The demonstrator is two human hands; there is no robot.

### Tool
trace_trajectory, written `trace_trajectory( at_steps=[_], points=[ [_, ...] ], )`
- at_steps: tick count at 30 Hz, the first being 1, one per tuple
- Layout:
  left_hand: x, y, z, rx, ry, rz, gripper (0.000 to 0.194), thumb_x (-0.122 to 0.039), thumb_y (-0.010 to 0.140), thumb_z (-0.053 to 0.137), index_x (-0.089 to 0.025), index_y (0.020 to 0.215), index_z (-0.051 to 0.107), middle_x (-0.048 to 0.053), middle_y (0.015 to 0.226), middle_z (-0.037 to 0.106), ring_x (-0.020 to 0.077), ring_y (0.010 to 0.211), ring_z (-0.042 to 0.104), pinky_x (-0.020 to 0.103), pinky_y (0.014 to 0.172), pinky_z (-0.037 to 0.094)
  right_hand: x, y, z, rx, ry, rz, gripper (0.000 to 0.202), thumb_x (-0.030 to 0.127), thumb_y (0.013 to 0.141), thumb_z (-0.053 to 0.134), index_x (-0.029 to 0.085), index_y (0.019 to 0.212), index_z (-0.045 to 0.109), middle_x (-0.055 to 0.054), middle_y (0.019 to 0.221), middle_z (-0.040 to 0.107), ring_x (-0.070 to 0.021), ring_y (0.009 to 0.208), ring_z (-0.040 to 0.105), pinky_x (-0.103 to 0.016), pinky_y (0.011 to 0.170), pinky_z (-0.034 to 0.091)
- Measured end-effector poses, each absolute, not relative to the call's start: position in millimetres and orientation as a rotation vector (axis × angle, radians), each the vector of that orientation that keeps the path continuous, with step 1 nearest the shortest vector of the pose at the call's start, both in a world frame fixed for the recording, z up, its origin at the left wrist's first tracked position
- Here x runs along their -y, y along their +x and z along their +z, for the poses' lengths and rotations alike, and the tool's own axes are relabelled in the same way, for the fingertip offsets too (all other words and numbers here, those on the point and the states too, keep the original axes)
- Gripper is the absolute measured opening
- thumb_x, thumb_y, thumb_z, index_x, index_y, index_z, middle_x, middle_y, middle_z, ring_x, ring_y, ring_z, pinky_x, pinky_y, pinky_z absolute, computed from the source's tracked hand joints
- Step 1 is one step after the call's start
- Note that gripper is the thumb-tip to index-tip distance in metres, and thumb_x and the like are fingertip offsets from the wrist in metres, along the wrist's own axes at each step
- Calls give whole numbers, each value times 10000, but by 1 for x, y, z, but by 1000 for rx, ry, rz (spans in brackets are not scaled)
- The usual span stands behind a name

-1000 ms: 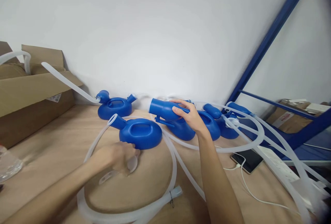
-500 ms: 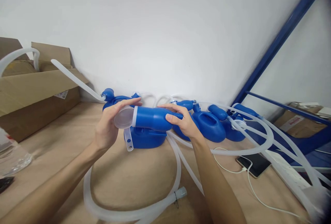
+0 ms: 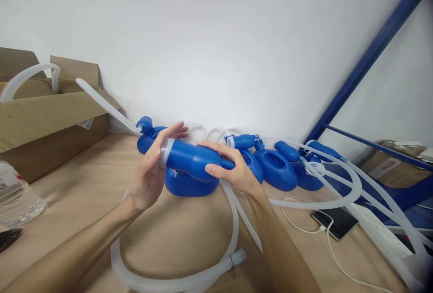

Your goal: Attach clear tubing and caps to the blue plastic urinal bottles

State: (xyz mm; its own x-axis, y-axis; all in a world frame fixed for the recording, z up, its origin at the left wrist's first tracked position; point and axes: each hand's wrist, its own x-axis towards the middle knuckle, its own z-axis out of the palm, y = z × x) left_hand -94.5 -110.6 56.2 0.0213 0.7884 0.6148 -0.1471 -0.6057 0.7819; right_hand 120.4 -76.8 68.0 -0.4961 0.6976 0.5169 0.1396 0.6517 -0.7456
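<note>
My right hand (image 3: 230, 167) is wrapped round the narrow end of a blue plastic funnel-shaped cup (image 3: 189, 157), thumb in front and fingers behind. The cup lies sideways in the air, its wide end toward the left. At that end a whitish translucent lid (image 3: 164, 153) sits under the palm of my left hand (image 3: 152, 171), whose fingers stretch out past the rim. How far the lid is seated is hidden by the palm. Just below and behind the cup stands a blue bottle (image 3: 191, 187), partly covered by it. A translucent hose (image 3: 152, 281) curves on the table in front.
More blue bottles (image 3: 275, 169) with cups and hoses stand along the wall. At left are an open cardboard box (image 3: 54, 135) and a clear plastic bottle (image 3: 18, 198). A phone (image 3: 334, 223) on a white cable and a power strip (image 3: 384, 230) lie at right, beside a blue metal frame (image 3: 368, 54).
My left palm has come against the cup's wide end. The clear round lid and its hanging strap, plainly visible before, are now mostly hidden there. The view has shifted slightly.
</note>
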Motion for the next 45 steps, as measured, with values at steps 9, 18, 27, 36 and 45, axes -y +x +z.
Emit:
trace_trajectory(
  at_steps=[9, 18, 27, 36, 45],
  points=[
    [121, -94, 49, -647, 1650, 1599, 690, -645, 839, 568, -331, 1453, 564, 54, 1465, 607, 409, 1417, 482, 565, 1165, 435, 102, 124, 87, 2006, -635, 873, 440, 479, 873, 756, 313, 1280, 750, -15, 1307, 735, -294, 1232, 676, -414, 1047, 559],
    [112, -96, 33, -527, 1913, 1676, 624, -619, 928, 558, -360, 1495, 519, 59, 1542, 529, 383, 1409, 493, 542, 1134, 469, 83, 120, 75, 1836, -630, 1363, 462, 513, 851, 753, 240, 1223, 784, -79, 1292, 740, -286, 1037, 760, -390, 876, 649],
    [95, -110, 55, -594, 2309, 1618, 472, -465, 1037, 438, -219, 1399, 613, 123, 1452, 606, 331, 1373, 527, 468, 1089, 490, 64, 103, 53, 1514, -642, 1752, 771, 661, 793, 747, 138, 1354, 678, -114, 919, 795, -203, 534, 720, -264, 421, 568],
    [103, -101, 60, -906, 1947, 1683, 438, -424, 1053, 377, -170, 1133, 725, 89, 1168, 750, 270, 1055, 681, 399, 971, 490, 80, 106, 66, 1670, -707, 1268, 505, 522, 786, 826, 245, 1206, 794, -63, 1193, 787, -290, 1155, 712, -356, 930, 606],
    [88, -106, 56, -960, 1783, 1578, 680, -607, 1012, 412, -291, 1604, 300, 139, 1561, 477, 312, 1265, 615, 479, 966, 568, 72, 117, 71, 1491, -747, 1174, 576, 618, 771, 797, 218, 1184, 797, -79, 1156, 791, -293, 1044, 745, -346, 780, 639]
  ],
)
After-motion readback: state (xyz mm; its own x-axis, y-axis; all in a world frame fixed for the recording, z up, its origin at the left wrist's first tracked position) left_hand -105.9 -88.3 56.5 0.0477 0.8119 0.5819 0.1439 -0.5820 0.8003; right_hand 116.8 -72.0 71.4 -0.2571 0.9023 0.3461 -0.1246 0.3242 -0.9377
